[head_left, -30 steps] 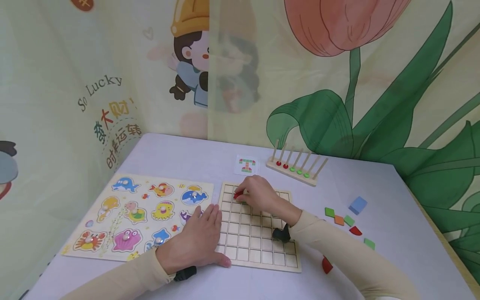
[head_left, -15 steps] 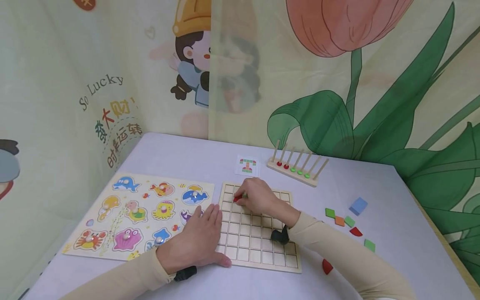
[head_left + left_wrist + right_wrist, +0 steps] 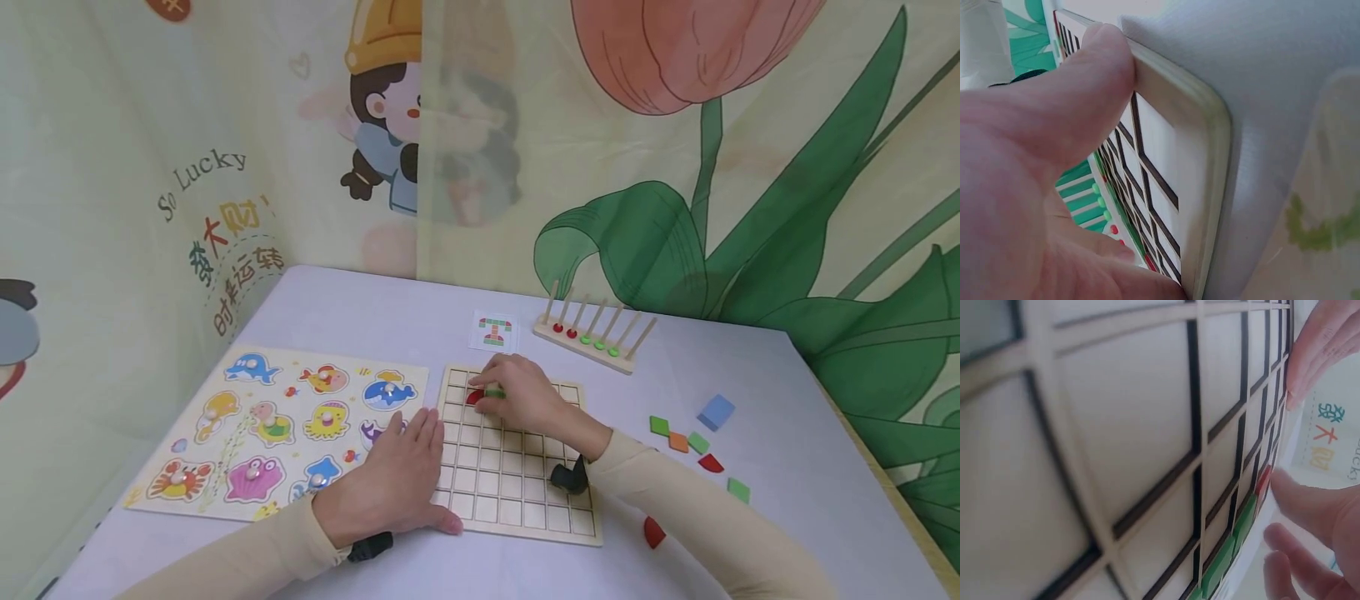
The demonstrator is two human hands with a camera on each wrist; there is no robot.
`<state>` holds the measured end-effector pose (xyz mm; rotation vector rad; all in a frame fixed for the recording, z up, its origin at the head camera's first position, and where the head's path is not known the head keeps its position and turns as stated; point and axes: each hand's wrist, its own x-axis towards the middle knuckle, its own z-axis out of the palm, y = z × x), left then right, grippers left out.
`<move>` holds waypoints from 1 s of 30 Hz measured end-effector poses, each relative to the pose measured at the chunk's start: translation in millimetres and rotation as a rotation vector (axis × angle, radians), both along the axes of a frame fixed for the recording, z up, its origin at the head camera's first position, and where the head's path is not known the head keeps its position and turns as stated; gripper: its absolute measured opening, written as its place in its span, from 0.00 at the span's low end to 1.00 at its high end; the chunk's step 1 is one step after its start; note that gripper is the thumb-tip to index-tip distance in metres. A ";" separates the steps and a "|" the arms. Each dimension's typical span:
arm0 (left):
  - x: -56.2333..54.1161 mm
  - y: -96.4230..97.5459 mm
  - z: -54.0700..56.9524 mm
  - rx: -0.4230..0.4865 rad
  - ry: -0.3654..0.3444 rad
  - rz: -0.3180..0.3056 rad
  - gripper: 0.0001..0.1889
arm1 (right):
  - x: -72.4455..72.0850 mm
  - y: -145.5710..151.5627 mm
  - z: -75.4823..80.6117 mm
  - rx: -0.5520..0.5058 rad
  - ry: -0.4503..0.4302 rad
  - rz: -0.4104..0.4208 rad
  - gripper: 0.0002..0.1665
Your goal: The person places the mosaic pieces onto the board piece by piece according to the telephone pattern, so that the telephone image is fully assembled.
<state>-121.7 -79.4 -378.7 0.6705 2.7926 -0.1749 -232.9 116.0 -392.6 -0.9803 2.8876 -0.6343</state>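
With the left hand (image 3: 393,487) flat on the wooden grid board's (image 3: 517,500) lower left edge, the right hand (image 3: 521,392) pinches a green tile (image 3: 494,391) beside the red tile (image 3: 474,397) at centre frame, which a nudge could dislodge.

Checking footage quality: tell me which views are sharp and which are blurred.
Head view: evenly lit and sharp, the grid board crisp. Left wrist view: the left hand fills the frame, soft. Right wrist view: the board's near cells blurred, the green piece soft.
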 end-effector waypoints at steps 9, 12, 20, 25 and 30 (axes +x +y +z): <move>0.7 0.7 0.3 -0.012 0.000 -0.003 0.64 | 9.2 26.7 1.7 -0.106 -0.011 -0.034 0.21; 0.7 1.0 -0.1 -0.008 -0.004 -0.001 0.64 | 16.1 40.4 2.9 -0.135 0.014 -0.025 0.21; 1.2 1.5 -0.6 0.004 -0.009 0.004 0.63 | 37.7 91.2 0.8 -0.167 0.052 -0.137 0.20; 2.2 0.4 -0.4 0.009 -0.010 0.008 0.64 | 51.5 126.4 6.0 -0.148 0.014 -0.277 0.20; 2.1 -0.6 0.5 0.007 -0.017 0.009 0.64 | 60.7 156.1 11.7 -0.117 -0.025 -0.431 0.22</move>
